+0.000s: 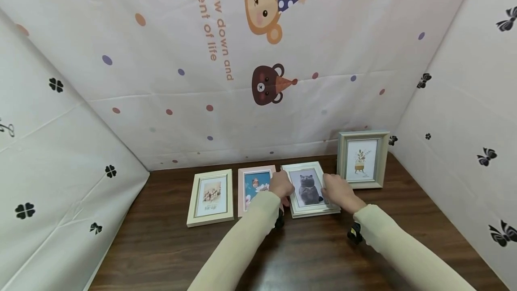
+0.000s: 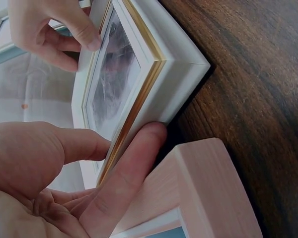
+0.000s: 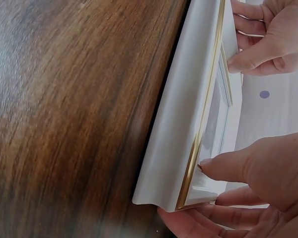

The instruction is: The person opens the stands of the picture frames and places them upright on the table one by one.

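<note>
A white picture frame [image 1: 308, 187] with a thin gold inner border and a grey cat picture lies face up on the dark wooden table. My left hand [image 1: 281, 184] holds its left side, thumb on the front and fingers along the outer edge. On the opposite side, my right hand [image 1: 339, 190] pinches the border with the thumb on top and fingers at the edge, as the right wrist view shows. Beside my left hand lies a pink picture frame [image 2: 213, 193] with a bird picture, partly hidden by that hand and forearm.
At far left lies a cream picture frame [image 1: 212, 196] with a flower picture. A grey-green and cream picture frame [image 1: 361, 160] stands upright at back right. Patterned white cloth walls [image 1: 161, 125] enclose the wooden table [image 1: 161, 250] at the back and both sides.
</note>
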`<move>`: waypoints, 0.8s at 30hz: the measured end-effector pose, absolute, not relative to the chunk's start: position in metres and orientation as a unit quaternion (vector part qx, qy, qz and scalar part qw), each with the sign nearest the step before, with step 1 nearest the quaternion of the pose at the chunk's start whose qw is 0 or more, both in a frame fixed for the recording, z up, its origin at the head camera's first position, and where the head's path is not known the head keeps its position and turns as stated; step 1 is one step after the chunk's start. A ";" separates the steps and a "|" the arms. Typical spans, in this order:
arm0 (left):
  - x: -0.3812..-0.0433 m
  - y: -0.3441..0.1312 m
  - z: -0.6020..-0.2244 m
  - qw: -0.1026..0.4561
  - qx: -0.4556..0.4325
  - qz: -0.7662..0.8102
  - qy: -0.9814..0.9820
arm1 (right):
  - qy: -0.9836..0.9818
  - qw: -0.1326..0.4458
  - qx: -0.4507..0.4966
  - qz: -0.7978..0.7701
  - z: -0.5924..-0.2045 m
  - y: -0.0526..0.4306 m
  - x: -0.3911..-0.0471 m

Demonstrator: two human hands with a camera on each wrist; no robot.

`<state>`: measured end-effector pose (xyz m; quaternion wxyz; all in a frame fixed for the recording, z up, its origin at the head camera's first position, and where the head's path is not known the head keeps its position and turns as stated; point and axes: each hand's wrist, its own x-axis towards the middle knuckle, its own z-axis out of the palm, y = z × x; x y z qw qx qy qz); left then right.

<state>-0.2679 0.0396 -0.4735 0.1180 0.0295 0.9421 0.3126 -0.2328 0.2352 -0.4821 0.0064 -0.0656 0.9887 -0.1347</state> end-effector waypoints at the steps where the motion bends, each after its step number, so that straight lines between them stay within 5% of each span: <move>1: -0.268 0.040 -0.473 0.123 0.026 0.315 0.941 | 0.989 0.006 -0.064 -0.135 -0.481 0.235 -0.233; 24: -0.260 0.041 -0.468 0.123 0.039 0.321 0.938 | 0.983 0.027 0.011 -0.182 -0.472 0.230 -0.228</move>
